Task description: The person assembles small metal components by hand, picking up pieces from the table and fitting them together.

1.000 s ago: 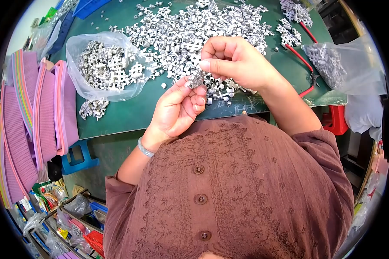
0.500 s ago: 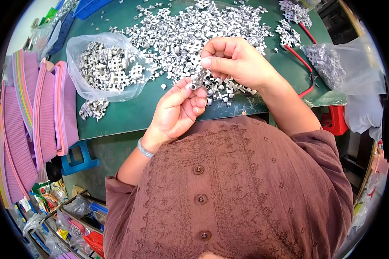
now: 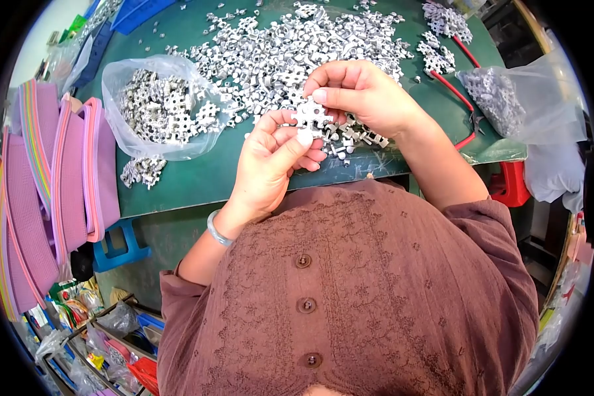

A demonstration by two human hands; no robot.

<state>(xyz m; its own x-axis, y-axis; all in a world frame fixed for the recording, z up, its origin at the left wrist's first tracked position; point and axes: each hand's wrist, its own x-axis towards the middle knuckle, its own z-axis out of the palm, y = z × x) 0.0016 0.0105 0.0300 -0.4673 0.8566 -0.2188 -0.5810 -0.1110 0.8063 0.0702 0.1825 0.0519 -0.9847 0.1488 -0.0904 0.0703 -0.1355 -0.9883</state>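
Observation:
Between my two hands is a flat silvery metal piece with knobbly, cross-like edges, its face turned up to the camera. My left hand pinches its lower edge between thumb and fingers. The thumb and index finger of my right hand close on its upper right edge. Behind the hands, a wide heap of small silvery metal parts covers much of the green table. To the left, an open clear plastic bag holds many joined metal pieces.
Red-handled pliers lie at the right beside a clear bag of metal pieces. More pieces sit near the left front edge. Purple padded straps stand at far left, with blue and red stools below table level.
The metal piece has turned from edge-on to face-up between my hands. My left thumb has moved onto its lower edge, and my left fingers have curled in more.

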